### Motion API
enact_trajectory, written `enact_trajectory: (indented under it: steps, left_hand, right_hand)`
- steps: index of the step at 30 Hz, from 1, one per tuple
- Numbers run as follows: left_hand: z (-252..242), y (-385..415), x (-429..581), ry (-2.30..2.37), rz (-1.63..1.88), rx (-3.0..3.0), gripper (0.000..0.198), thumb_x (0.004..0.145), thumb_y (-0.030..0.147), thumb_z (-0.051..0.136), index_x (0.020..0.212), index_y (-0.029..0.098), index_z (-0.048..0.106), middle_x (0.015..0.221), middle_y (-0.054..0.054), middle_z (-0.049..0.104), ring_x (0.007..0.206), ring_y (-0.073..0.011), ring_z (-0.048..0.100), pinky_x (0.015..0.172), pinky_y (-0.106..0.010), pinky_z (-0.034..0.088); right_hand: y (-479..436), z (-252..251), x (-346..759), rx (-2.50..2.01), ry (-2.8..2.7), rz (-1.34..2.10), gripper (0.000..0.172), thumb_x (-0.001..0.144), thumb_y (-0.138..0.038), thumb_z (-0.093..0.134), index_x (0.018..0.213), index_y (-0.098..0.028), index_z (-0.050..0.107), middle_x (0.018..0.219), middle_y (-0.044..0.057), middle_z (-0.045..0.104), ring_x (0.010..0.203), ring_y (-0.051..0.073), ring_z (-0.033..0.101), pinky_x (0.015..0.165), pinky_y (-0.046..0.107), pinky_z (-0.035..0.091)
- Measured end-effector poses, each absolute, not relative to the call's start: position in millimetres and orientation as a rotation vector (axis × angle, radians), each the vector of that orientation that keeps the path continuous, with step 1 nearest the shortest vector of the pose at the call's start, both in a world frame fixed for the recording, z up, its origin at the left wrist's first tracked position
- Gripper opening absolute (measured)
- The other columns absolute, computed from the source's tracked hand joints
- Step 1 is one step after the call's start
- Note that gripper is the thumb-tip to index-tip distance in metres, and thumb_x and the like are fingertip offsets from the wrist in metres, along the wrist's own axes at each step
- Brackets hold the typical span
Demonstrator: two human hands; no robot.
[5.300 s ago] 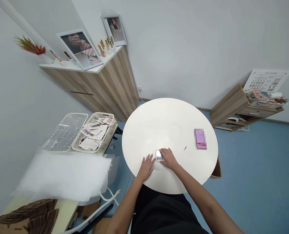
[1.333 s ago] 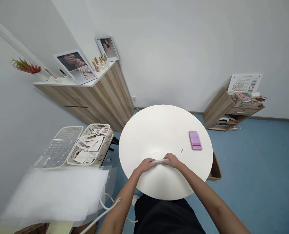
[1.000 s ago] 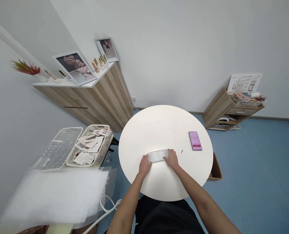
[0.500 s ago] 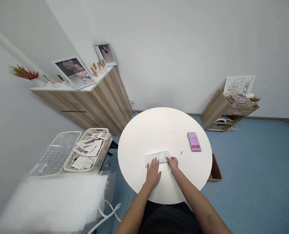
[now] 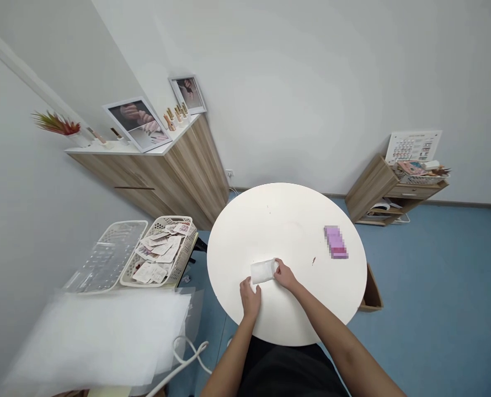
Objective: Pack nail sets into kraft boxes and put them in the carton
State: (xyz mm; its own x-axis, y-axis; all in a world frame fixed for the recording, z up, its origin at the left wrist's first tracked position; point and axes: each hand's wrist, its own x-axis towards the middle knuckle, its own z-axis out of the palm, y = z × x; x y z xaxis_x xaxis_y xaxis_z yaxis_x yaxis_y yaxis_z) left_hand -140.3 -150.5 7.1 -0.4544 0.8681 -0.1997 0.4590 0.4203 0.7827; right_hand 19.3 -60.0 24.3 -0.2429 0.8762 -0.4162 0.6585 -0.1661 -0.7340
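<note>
From the head camera, a white folded wrap point(image 5: 262, 271) lies on the round white table point(image 5: 287, 215), close to the near edge and left of centre. The right hand point(image 5: 286, 275) meets its right end, the fingers closed on that edge in a pinch. The left hand point(image 5: 250, 296) sits at the wrap's near left corner with its fingers curled in, touching it; whether they grip or only press cannot be told. A pink packet point(image 5: 335, 241) lies well apart to the right on the same table. Beside the table on the left stand a basket of small packets point(image 5: 163, 252), a clear tray point(image 5: 107, 255) and a stack of white foam sheets point(image 5: 100, 331).
</note>
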Motion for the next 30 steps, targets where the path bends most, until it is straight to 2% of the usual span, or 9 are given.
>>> enact_trajectory:
  steps: [4,8,12,14,18,21,25,27,30]
  left_hand:
    - [8,-148,-138,1.971,0.963,0.43,0.034,0.078,0.026,0.062,0.109,0.016,0.054,0.108,-0.013,0.062,0.098,-0.0235,0.064,0.088,-0.038,0.052]
    - [5,-129,-128,1.865,0.972,0.348,0.014,0.079,0.031,0.06,0.084,0.018,0.058,0.082,-0.007,0.066,0.078,-0.0195,0.067,0.072,-0.033,0.054]
    - [5,-111,-119,1.834,1.011,0.399,0.02,0.075,0.036,0.064,0.07,0.019,0.056,0.069,-0.003,0.063,0.07,-0.0186,0.065,0.067,-0.032,0.053]
    - [7,-107,-114,1.821,1.046,0.471,0.021,0.073,0.038,0.065,0.07,0.018,0.057,0.077,-0.005,0.066,0.078,-0.0205,0.066,0.072,-0.033,0.053]
    - [6,-104,-101,1.822,1.127,0.938,0.014,0.078,0.032,0.06,0.078,0.019,0.062,0.12,-0.01,0.063,0.114,-0.0255,0.058,0.095,-0.039,0.048]
    - [-3,-106,-99,1.783,1.043,1.51,0.025,0.088,0.029,0.046,0.104,0.019,0.063,0.131,-0.011,0.059,0.124,-0.0256,0.052,0.102,-0.045,0.044]
    - [-18,-111,-110,1.651,0.774,2.053,0.046,0.093,0.02,0.034,0.138,0.017,0.043,0.139,-0.012,0.054,0.134,-0.0247,0.045,0.106,-0.048,0.042]
    - [-23,-114,-117,1.583,0.646,2.297,0.05,0.092,0.015,0.034,0.142,0.013,0.038,0.147,-0.015,0.046,0.141,-0.0269,0.036,0.111,-0.053,0.036]
    - [-24,-113,-123,1.532,0.496,2.525,0.054,0.087,0.007,0.035,0.141,0.012,0.038,0.151,-0.016,0.04,0.144,-0.0278,0.03,0.114,-0.055,0.029]
  right_hand:
    - [-50,33,18,-1.812,-1.971,1.413,0.075,0.072,-0.01,0.048,0.146,-0.016,0.038,0.105,0.008,0.066,0.097,0.02,0.061,0.084,0.028,0.044]
    - [-40,39,17,-1.867,-1.958,1.54,0.081,0.069,-0.01,0.049,0.148,-0.019,0.037,0.119,0.008,0.065,0.107,0.022,0.059,0.089,0.028,0.044]
    - [-38,39,18,-1.845,-1.939,1.586,0.085,0.066,-0.01,0.05,0.149,-0.021,0.036,0.128,0.007,0.062,0.113,0.022,0.058,0.089,0.029,0.046]
    - [-38,37,19,-1.813,-1.93,1.579,0.084,0.066,-0.011,0.051,0.149,-0.018,0.036,0.134,0.01,0.059,0.117,0.023,0.057,0.094,0.03,0.045]
    - [-38,30,22,-1.751,-1.896,1.604,0.082,0.068,-0.013,0.052,0.148,-0.018,0.037,0.14,0.01,0.055,0.123,0.025,0.054,0.1,0.034,0.042]
    - [-37,26,24,-1.706,-1.879,1.669,0.083,0.068,-0.015,0.052,0.149,-0.02,0.035,0.142,0.009,0.053,0.126,0.025,0.052,0.103,0.036,0.041]
    - [-36,22,26,-1.659,-1.777,1.723,0.082,0.067,-0.015,0.055,0.147,-0.022,0.039,0.144,0.008,0.05,0.13,0.025,0.048,0.106,0.037,0.038]
    - [-37,18,27,-1.647,-1.691,1.756,0.08,0.066,-0.015,0.055,0.145,-0.023,0.042,0.137,0.008,0.056,0.124,0.025,0.052,0.103,0.038,0.041]
    - [-43,10,29,-1.611,-1.514,1.773,0.075,0.067,-0.015,0.054,0.141,-0.023,0.045,0.111,0.005,0.067,0.104,0.022,0.061,0.094,0.038,0.047]
